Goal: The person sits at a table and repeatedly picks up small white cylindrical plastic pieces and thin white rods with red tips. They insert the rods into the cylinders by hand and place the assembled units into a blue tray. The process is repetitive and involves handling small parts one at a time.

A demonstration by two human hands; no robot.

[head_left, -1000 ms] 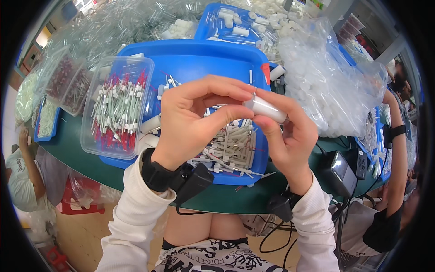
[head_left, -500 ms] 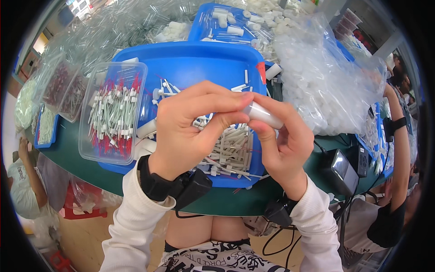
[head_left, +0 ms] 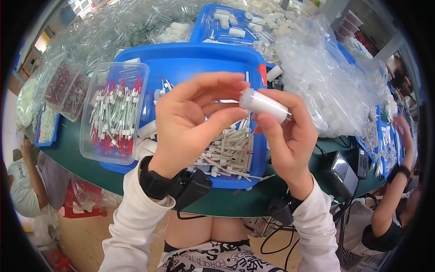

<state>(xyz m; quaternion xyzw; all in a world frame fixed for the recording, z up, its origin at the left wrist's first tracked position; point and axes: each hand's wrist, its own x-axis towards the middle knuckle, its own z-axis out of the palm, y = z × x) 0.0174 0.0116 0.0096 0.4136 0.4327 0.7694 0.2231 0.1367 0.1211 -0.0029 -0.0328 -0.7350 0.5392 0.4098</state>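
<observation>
My right hand (head_left: 294,138) grips a small white cylindrical tube (head_left: 266,105) between thumb and fingers, a little above the tray. The tube lies tilted, its translucent wider end towards my left hand (head_left: 186,122). That hand is open around this end, thumb and fingers apart; whether a fingertip still touches it I cannot tell. Below both hands is a big blue tray (head_left: 181,62), where a pile of thin white sticks (head_left: 231,156) with some red wires lies. Part of the pile is hidden by my hands.
A clear plastic box (head_left: 83,149) of red-tipped white sticks rests at the tray's left. Behind stands another blue tray (head_left: 208,28) with white tubes. A clear bag (head_left: 312,86) of white parts sits right, near a black device (head_left: 342,174). Other people work at both sides.
My left fingers have come apart from the tube's end, and the translucent end now shows. My right hand keeps hold of the tube. At the right, another person's arm has shifted.
</observation>
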